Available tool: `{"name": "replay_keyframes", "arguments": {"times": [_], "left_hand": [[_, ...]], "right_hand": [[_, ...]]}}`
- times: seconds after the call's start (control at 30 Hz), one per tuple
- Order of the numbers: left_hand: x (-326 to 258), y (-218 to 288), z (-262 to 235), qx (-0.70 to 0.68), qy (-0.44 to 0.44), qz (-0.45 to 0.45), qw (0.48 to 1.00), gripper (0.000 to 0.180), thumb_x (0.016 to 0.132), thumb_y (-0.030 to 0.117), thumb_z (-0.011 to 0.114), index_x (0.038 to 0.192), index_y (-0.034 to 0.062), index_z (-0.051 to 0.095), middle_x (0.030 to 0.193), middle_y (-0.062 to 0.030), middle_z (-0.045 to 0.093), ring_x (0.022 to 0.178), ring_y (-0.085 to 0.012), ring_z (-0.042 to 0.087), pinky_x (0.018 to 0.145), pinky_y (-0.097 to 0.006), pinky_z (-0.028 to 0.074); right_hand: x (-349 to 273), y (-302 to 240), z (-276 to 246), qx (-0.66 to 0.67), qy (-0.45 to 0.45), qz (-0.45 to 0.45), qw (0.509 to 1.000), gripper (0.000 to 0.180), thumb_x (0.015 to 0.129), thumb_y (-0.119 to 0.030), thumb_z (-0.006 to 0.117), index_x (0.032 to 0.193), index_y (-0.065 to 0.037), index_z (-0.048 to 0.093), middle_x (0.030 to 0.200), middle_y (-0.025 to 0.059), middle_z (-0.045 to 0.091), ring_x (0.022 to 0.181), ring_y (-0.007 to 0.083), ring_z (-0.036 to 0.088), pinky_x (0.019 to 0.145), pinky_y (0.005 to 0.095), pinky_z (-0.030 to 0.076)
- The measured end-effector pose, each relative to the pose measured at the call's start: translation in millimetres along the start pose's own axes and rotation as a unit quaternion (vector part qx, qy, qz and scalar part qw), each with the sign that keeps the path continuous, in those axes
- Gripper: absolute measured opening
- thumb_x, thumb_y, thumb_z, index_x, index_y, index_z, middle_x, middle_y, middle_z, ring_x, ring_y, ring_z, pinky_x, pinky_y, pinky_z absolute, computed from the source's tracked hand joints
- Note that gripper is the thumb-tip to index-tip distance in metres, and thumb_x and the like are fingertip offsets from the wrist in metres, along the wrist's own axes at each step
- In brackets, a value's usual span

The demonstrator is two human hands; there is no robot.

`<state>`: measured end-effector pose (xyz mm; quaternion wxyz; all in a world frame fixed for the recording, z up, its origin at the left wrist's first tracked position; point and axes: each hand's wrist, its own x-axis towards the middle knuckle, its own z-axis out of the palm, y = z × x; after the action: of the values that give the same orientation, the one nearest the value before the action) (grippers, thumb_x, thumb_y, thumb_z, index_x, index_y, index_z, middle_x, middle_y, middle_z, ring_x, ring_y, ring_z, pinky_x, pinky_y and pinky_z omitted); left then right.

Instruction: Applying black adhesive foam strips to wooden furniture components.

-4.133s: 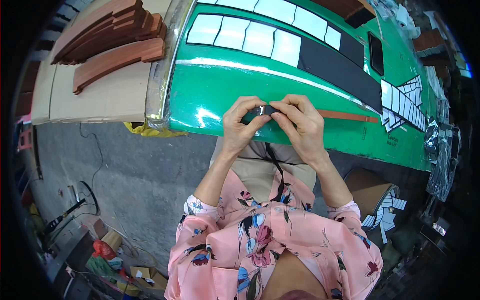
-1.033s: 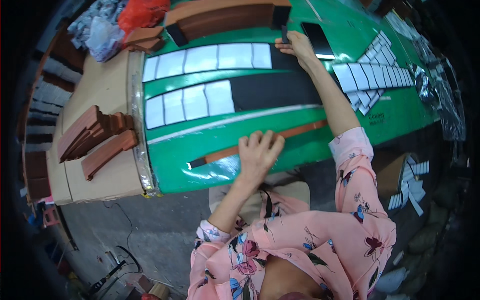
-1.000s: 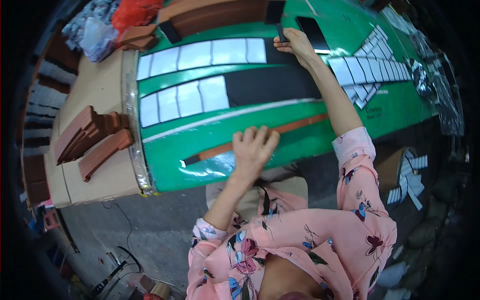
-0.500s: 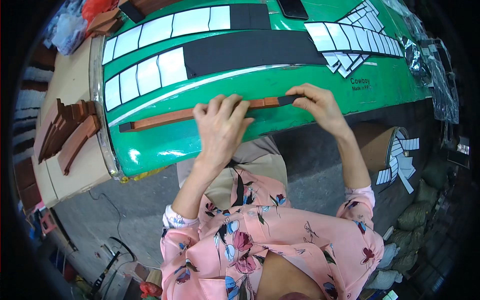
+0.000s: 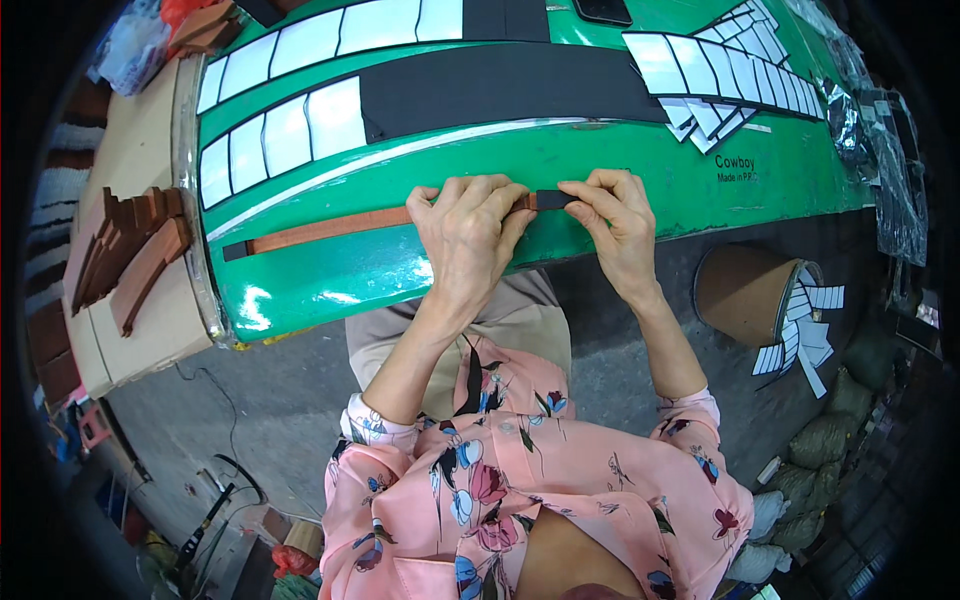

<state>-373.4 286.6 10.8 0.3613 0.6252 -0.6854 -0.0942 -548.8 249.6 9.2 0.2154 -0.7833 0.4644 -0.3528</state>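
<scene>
Wooden strip [image 5: 335, 229] runs left to right, right end farther; left hand [image 5: 465, 225] clasps it right of middle, right hand [image 5: 621, 222] pinches black right-end piece [image 5: 551, 200].

Wkshp: stacked wood pcs [image 5: 110, 240], green bench [image 5: 400, 170].

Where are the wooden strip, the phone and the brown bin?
Wooden strip [image 5: 335, 229], head view: on its bare brown length, toward the left.
Phone [image 5: 603, 10], head view: on its dark face, at the top edge.
Brown bin [image 5: 740, 292], head view: on its brown side wall.
</scene>
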Motion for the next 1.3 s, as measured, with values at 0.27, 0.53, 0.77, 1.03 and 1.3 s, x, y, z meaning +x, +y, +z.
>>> {"name": "replay_keyframes", "arguments": {"times": [0.27,0.53,0.77,1.03,1.3], "left_hand": [[-1,-1,1,0.004,0.003,-0.002,1.000,0.019,0.069,0.019,0.074,0.087,0.0128,0.068,0.090,0.0040,0.064,0.087,-0.0152,0.056,0.081,-0.038,0.028],[-1,-1,1,0.004,0.010,0.000,1.000,0.020,0.069,0.020,0.075,0.086,0.0128,0.068,0.091,0.0042,0.064,0.087,-0.0151,0.056,0.081,-0.038,0.028],[-1,-2,2,0.008,0.012,0.001,1.000,0.020,0.069,0.020,0.075,0.086,0.0126,0.068,0.091,0.0040,0.065,0.086,-0.0151,0.056,0.081,-0.038,0.028],[-2,-2,4,0.008,0.023,0.009,1.000,0.022,0.069,0.019,0.074,0.090,0.0147,0.068,0.092,0.0045,0.065,0.087,-0.0143,0.056,0.081,-0.038,0.029],[-6,-9,10,0.042,0.048,0.086,0.994,0.027,0.071,0.015,0.072,0.097,0.0207,0.068,0.087,0.0054,0.062,0.081,-0.0127,0.056,0.076,-0.037,0.031]], "right_hand": [[0,-1,3,-0.012,-0.005,-0.013,1.000,0.024,0.069,-0.010,0.073,0.094,-0.010,0.071,0.084,0.0024,0.056,0.079,0.0197,0.051,0.066,0.0320,0.044],[1,-1,4,-0.013,-0.005,-0.012,1.000,0.024,0.070,-0.011,0.073,0.093,-0.011,0.071,0.084,0.0023,0.056,0.080,0.0195,0.052,0.065,0.0317,0.045],[1,0,4,-0.016,-0.003,-0.023,1.000,0.024,0.069,-0.010,0.073,0.094,-0.012,0.071,0.084,0.0016,0.056,0.079,0.0192,0.052,0.065,0.0314,0.045],[1,3,5,-0.031,0.006,-0.047,0.998,0.029,0.066,-0.008,0.075,0.095,-0.013,0.072,0.084,0.0011,0.057,0.079,0.0196,0.052,0.065,0.0314,0.045],[-4,9,3,0.080,0.006,0.029,0.996,0.031,0.071,-0.009,0.073,0.102,-0.011,0.070,0.094,0.0027,0.057,0.086,0.0189,0.052,0.069,0.0297,0.047]]}}
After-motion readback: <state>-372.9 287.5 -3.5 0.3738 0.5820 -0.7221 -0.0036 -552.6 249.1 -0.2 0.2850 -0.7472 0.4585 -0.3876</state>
